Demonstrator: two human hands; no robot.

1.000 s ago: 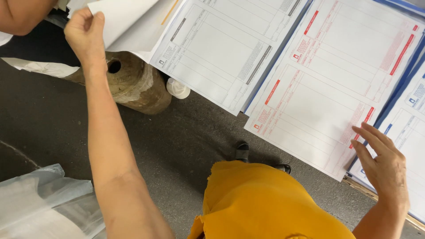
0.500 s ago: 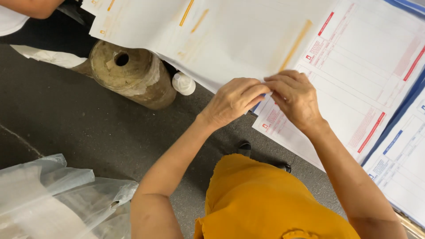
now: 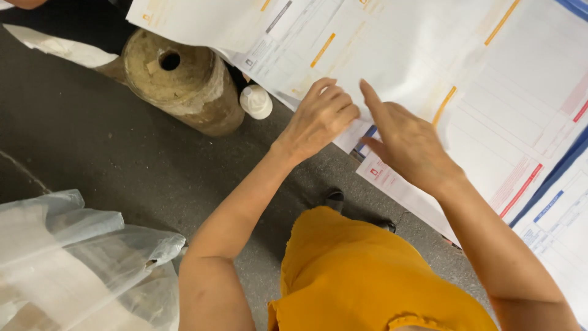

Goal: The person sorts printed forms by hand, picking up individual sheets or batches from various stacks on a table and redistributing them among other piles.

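A large white printed sheet with orange bars (image 3: pixel 392 55) lies on top of a stack of similar sheets. My left hand (image 3: pixel 318 116) has its fingers curled at this sheet's near edge and pinches it. My right hand (image 3: pixel 407 144) sits just to the right, fingers stretched out and apart, its palm over the same edge and the index finger pointing away from me. A sheet with red bars (image 3: pixel 520 178) shows from underneath, and one with blue marks (image 3: pixel 557 227) lies at the far right.
A brown cardboard roll with a hole in its end (image 3: pixel 177 79) stands on the grey floor (image 3: pixel 110 153), with a small white bottle (image 3: pixel 256 101) beside it. Clear plastic bags (image 3: pixel 73 263) lie at the lower left. My yellow garment (image 3: pixel 367 276) and a dark shoe (image 3: pixel 335 197) are below.
My left hand came from the far upper left to the sheet's near edge, drawing the orange-barred sheet over the red-barred ones. My right hand has since spread open beside it.
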